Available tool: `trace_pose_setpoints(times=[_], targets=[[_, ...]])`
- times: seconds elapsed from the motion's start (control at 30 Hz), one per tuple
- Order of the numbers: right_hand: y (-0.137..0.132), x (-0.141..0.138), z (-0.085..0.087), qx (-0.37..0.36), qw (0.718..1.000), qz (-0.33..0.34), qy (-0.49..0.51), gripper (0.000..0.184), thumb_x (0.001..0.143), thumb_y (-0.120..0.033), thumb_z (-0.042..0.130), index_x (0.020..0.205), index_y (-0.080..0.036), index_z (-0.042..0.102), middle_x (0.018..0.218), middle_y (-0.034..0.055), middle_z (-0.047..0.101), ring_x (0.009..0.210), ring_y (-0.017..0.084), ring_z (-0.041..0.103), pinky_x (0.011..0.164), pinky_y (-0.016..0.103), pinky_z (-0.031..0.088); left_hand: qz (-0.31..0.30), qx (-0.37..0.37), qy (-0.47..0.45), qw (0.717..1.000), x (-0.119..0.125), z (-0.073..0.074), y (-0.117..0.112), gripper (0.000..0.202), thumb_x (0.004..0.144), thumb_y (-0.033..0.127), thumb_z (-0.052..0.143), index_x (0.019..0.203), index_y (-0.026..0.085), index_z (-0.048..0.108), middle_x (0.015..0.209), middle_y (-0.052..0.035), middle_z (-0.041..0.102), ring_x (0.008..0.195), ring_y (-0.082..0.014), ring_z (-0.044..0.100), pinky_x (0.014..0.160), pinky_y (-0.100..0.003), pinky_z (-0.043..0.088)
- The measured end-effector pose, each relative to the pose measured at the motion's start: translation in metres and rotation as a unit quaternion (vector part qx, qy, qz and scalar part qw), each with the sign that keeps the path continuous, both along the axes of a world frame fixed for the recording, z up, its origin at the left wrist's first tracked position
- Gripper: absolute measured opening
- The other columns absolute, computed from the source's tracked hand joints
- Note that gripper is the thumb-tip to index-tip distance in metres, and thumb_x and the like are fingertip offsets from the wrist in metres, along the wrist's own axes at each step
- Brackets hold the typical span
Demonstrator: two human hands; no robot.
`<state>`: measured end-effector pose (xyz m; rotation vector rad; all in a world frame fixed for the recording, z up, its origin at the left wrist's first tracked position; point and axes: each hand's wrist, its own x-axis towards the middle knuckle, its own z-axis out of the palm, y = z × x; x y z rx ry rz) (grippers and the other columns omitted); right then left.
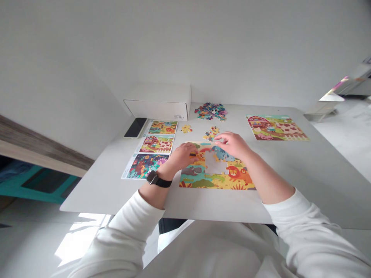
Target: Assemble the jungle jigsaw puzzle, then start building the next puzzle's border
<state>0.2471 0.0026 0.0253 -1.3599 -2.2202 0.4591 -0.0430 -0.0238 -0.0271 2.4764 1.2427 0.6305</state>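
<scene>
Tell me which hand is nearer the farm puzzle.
Right. The right hand is to the left of the farm puzzle, not touching it; the left hand is farther left of it.

Part-built jigsaw [216, 173] on table [304, 189]. Left of it: picture sheets [153, 148]. Behind: loose pieces [210, 111]. Behind-right: assembled farm puzzle [276, 128]. Behind-left: cardboard box [158, 102], phone [135, 127].
</scene>
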Motion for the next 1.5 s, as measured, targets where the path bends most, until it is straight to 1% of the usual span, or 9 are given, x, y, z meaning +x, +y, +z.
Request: trace_pose_setpoints(times=[0.2,0.47,0.6,0.8,0.97,1.1,1.2,1.3,1.5], targets=[[0.044,0.023,-0.01,-0.05,0.989,-0.067,-0.119,0.032,0.094,-0.026,0.078,0.126,-0.025,0.08,0.128,0.0072,0.08,0.098,0.022,0.077,0.099,0.036,0.057,0.031,0.003,0.023,0.999,0.005,0.002,-0.004,0.014,0.093,0.026,0.072,0.106,0.024,0.077,0.123,-0.0084,0.075,0.124,-0.029,0.068,0.115,-0.046,0.053],[0.097,-0.001,-0.031,-0.04,0.975,-0.146,-0.162,0.042,0.1,-0.039,0.072,0.137,-0.018,0.075,0.134,0.0186,0.074,0.122,0.031,0.072,0.106,0.04,0.055,0.044,-0.001,0.021,0.999,0.01,0.008,-0.008,0.012,0.095,0.027,0.067,0.102,0.023,0.076,0.119,-0.0098,0.073,0.119,-0.03,0.068,0.115,-0.05,0.053],[0.119,-0.011,-0.031,-0.085,0.97,-0.178,-0.143,0.047,0.089,-0.045,0.084,0.128,-0.019,0.079,0.13,0.0166,0.076,0.115,0.029,0.074,0.098,0.036,0.057,0.046,-0.001,0.005,0.999,0.01,0.004,-0.006,0.011,0.096,0.028,0.067,0.1,0.025,0.076,0.117,-0.0088,0.074,0.121,-0.0295,0.067,0.113,-0.049,0.053],[0.14,-0.014,-0.022,-0.147,0.966,-0.146,-0.152,0.028,0.074,-0.038,0.094,0.092,-0.021,0.081,0.08,0.0043,0.077,0.075,0.021,0.069,0.073,0.031,0.055,0.048,0.0,-0.003,0.999,0.011,0.0,-0.006,0.011,0.096,0.029,0.067,0.1,0.025,0.076,0.119,-0.009,0.073,0.122,-0.0288,0.066,0.114,-0.048,0.053],[0.139,-0.012,-0.02,-0.16,0.966,-0.18,-0.098,0.023,0.078,-0.027,0.09,0.096,-0.018,0.079,0.082,0.0036,0.076,0.071,0.018,0.064,0.07,0.029,0.05,0.045,0.002,0.002,0.999,0.01,0.0,-0.005,0.011,0.097,0.028,0.067,0.102,0.024,0.076,0.121,-0.009,0.074,0.124,-0.0291,0.067,0.116,-0.049,0.052],[0.13,-0.007,-0.017,-0.201,0.956,-0.21,0.049,0.049,0.075,-0.02,0.089,0.121,-0.017,0.073,0.081,0.0024,0.075,0.067,0.016,0.063,0.066,0.027,0.049,0.043,0.011,-0.009,0.999,0.011,0.005,-0.005,0.013,0.097,0.021,0.062,0.099,0.022,0.075,0.113,-0.0091,0.076,0.117,-0.028,0.07,0.111,-0.046,0.054],[0.117,0.0,-0.009,-0.27,0.935,-0.181,0.143,0.036,0.078,-0.024,0.087,0.111,-0.018,0.073,0.074,0.0008,0.072,0.06,0.013,0.06,0.06,0.024,0.047,0.054,0.016,-0.028,0.998,0.014,0.009,-0.007,0.016,0.097,0.018,0.059,0.098,0.022,0.075,0.109,-0.0087,0.077,0.111,-0.0265,0.072,0.106,-0.043,0.056],[0.1,0.011,0.003,-0.267,0.928,-0.173,0.194,0.023,0.081,-0.026,0.084,0.097,-0.02,0.069,0.077,0.0015,0.073,0.06,0.012,0.061,0.059,0.023,0.046,0.078,0.022,-0.032,0.996,0.017,0.012,-0.008,0.017,0.098,0.02,0.059,0.1,0.023,0.076,0.111,-0.009,0.078,0.111,-0.0274,0.072,0.106,-0.045,0.056],[0.045,0.035,0.013,-0.256,0.912,-0.12,0.296,0.041,0.07,-0.036,0.093,0.089,-0.023,0.058,0.085,0.0005,0.073,0.071,0.014,0.067,0.061,0.024,0.051,0.106,0.031,-0.088,0.99,0.018,0.02,-0.009,0.015,0.098,0.022,0.062,0.1,0.022,0.076,0.109,-0.0092,0.078,0.108,-0.0269,0.072,0.105,-0.044,0.055]])
